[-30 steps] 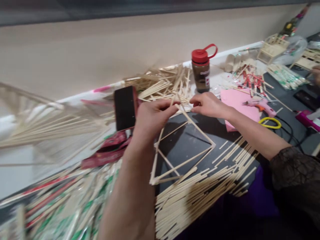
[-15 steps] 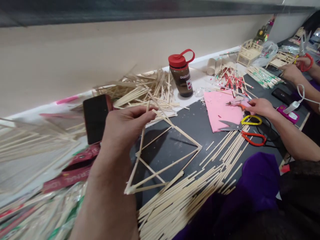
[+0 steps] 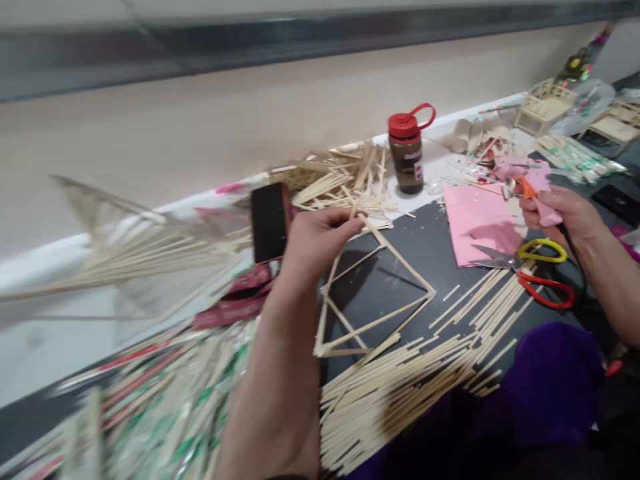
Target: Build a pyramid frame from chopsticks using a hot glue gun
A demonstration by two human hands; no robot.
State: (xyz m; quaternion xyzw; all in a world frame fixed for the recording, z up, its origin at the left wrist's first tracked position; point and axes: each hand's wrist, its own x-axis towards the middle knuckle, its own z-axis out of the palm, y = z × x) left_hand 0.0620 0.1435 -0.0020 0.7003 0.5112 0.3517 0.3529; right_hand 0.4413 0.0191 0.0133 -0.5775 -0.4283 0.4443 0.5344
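My left hand (image 3: 320, 243) pinches a top corner of an open frame of thin wooden sticks (image 3: 400, 263), tilted above the dark table. Its joints look whitish, and its lower corner hangs near a pile of loose sticks (image 3: 390, 400). At the right, my right hand (image 3: 565, 210) grips a pink glue gun (image 3: 525, 172) with an orange trigger, its nozzle pointing left over a pink sheet (image 3: 475, 217). Just under that hand lie scissors (image 3: 545, 273) with one yellow and one red handle, their blades resting on the sheet.
A dark bottle with a red lid (image 3: 407, 157) stands by the wall, beside a heap of sticks (image 3: 340, 177). A phone (image 3: 270, 223) leans behind my left hand. Wrapped chopsticks (image 3: 175, 407) cover the left front. Small stick-built furniture (image 3: 545, 107) stands far right.
My right hand has lifted the glue gun off the pink sheet. The view has turned left, so things appear farther right. My left hand keeps its hold on the stick frame.
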